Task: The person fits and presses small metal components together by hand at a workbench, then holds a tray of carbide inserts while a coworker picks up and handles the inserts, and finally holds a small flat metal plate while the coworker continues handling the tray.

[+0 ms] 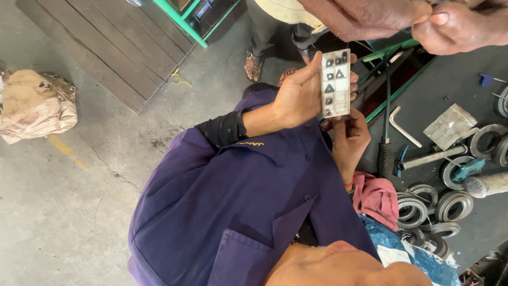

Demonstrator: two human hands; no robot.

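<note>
The picture is turned, so my own hands enter along the top edge. My right hand (370, 16) and my left hand (465, 24) meet fingertip to fingertip, fingers curled and pinched. Anything small between them is hidden. Just below them a co-worker in a purple work shirt (238, 196) holds up a clear flat plastic case (335, 83). Inside it lie several small dark triangular and square inserts. One of the co-worker's hands (301, 95) grips the case's side. The other hand (349, 137) supports it from below.
To the right, a dark bench (455, 79) carries several steel rings (450, 204), a hex key (403, 127), a grey packet (450, 126), a black-handled tool (386, 153) and a pink rag (377, 197). Sandalled feet (255, 63) stand on the concrete floor beside a wooden pallet (116, 47), a crumpled paper bag (34, 106) and a green frame (180, 21).
</note>
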